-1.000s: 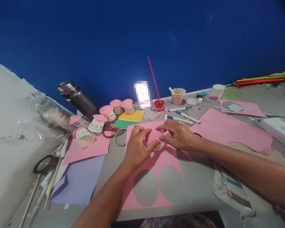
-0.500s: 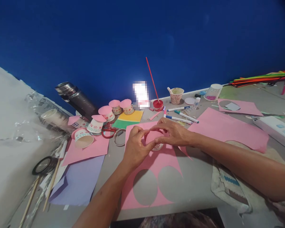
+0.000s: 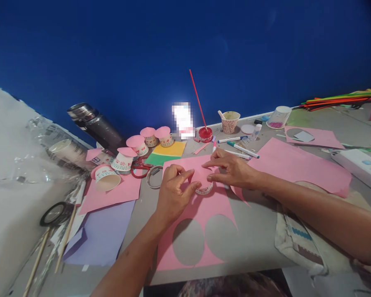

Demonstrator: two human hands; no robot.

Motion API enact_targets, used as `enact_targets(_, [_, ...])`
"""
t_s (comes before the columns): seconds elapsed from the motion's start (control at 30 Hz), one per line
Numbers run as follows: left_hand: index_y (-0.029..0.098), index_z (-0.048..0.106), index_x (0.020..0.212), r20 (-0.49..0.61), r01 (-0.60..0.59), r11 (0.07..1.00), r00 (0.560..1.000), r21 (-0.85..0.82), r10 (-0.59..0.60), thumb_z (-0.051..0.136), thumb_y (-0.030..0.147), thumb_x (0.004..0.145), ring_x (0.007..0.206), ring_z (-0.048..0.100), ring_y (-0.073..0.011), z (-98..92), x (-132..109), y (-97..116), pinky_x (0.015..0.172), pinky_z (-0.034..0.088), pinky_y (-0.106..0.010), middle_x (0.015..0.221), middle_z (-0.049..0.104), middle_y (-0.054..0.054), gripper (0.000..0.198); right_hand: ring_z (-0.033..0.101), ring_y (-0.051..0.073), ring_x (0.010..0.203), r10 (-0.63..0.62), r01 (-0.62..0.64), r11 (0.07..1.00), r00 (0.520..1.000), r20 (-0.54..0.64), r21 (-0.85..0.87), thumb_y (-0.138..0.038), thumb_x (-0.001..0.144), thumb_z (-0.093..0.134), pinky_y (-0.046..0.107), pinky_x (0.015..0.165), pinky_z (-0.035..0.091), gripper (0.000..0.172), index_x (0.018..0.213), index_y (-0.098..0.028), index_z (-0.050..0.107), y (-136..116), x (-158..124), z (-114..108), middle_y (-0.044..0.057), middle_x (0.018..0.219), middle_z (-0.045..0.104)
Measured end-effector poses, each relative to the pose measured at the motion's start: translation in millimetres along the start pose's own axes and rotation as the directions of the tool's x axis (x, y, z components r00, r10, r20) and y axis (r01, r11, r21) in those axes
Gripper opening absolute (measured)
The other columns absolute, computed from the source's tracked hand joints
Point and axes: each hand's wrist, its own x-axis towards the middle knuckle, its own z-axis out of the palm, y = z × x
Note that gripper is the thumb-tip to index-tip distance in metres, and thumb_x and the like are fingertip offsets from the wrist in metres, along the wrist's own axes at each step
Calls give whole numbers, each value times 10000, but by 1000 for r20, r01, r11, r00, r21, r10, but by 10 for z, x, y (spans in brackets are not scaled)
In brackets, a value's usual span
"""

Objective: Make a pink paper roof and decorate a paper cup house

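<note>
A small patterned paper cup [image 3: 204,190] stands upside down on a pink sheet with round holes cut in it [image 3: 188,210]. On the cup lies a pink paper disc [image 3: 200,175], hard to tell from the sheet behind. My left hand [image 3: 177,185] is at the disc's left side, thumb and forefinger apart. My right hand [image 3: 231,168] is at the right side, its thumb and forefinger also spread. Whether the fingertips touch the disc's edge is unclear. To the left, several similar cups with pink paper tops [image 3: 123,159] stand in a group; one cup [image 3: 108,179] lies tipped over.
Red-handled scissors [image 3: 139,170] and a tape roll [image 3: 154,177] lie left of the sheet. Markers [image 3: 243,149], a red paint pot with a brush [image 3: 205,135] and a glue bottle [image 3: 256,132] are behind. A dark flask [image 3: 95,128] leans at left; a power strip [image 3: 365,167] lies right.
My hands have drawn apart from each other and eased their fingers off the pink disc, which now shows more on top of the cup. The view has shifted slightly.
</note>
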Motion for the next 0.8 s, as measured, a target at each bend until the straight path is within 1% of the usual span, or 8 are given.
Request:
enact_targets(0.07, [204, 806, 1108, -1, -19, 1000, 1000, 19, 19, 776, 331, 918, 953, 600, -221, 6, -1, 12, 859, 529, -384, 963, 596, -45, 230, 642, 217, 901, -3, 3, 1000, 1000, -9, 16, -382, 843, 842, 361, 818, 515, 353, 1164, -235, 834, 2, 6, 20, 71, 1007, 632])
enact_targets(0.13, [194, 801, 1129, -14, -19, 1000, 1000, 19, 19, 770, 324, 925, 936, 606, -212, -12, 6, 13, 846, 532, -371, 963, 599, -44, 243, 630, 197, 843, 14, -12, 999, 999, -35, 44, -366, 826, 849, 345, 778, 509, 332, 1130, -234, 843, 13, 22, 10, 60, 973, 638])
enact_targets(0.27, [179, 800, 1093, -140, -5, 1000, 990, 16, 7, 717, 275, 962, 871, 603, -184, -74, 19, 0, 766, 527, -327, 925, 594, -35, 182, 537, 150, 674, 91, -79, 994, 978, -187, 71, -310, 879, 754, 314, 665, 451, 211, 1043, -220, 852, 42, 55, -72, 21, 811, 631])
enact_targets(0.37, [167, 803, 1002, -212, -73, 993, 973, 88, 90, 669, 218, 983, 839, 588, -178, -73, 5, 11, 762, 512, -326, 868, 577, -29, 144, 538, 154, 667, 66, -52, 997, 965, -253, 61, -303, 907, 712, 315, 658, 442, 187, 989, -213, 854, 34, 48, -100, 14, 746, 612])
enact_targets(0.47, [155, 798, 973, -194, -130, 970, 966, 205, 170, 655, 211, 986, 807, 570, -184, -25, -30, 37, 738, 491, -334, 837, 570, -35, 155, 583, 166, 718, -32, 41, 999, 975, -218, 34, -348, 876, 785, 310, 662, 463, 207, 1011, -206, 852, 9, 11, -50, 39, 823, 642])
enact_targets(0.6, [154, 787, 1004, -145, -158, 937, 967, 311, 211, 656, 252, 990, 791, 566, -197, 42, -78, 67, 722, 470, -348, 842, 591, -50, 163, 639, 185, 793, -132, 126, 991, 979, -153, -48, -380, 835, 864, 310, 692, 486, 271, 1054, -222, 847, 6, -37, 55, 62, 933, 666])
enact_targets(0.7, [167, 784, 1005, -121, -157, 925, 970, 347, 211, 635, 251, 998, 782, 557, -203, 65, -98, 77, 721, 454, -359, 832, 598, -54, 171, 654, 200, 828, -167, 159, 985, 975, -145, -67, -378, 850, 858, 316, 709, 488, 244, 1041, -227, 848, 24, -51, 95, 63, 929, 672])
enact_targets(0.8, [189, 777, 1004, -116, -133, 936, 977, 327, 180, 617, 274, 1004, 787, 552, -210, 51, -99, 68, 740, 450, -378, 836, 590, -56, 182, 656, 202, 834, -150, 146, 988, 980, -127, -42, -401, 862, 842, 317, 711, 486, 248, 1040, -230, 848, 27, -41, 81, 67, 935, 683])
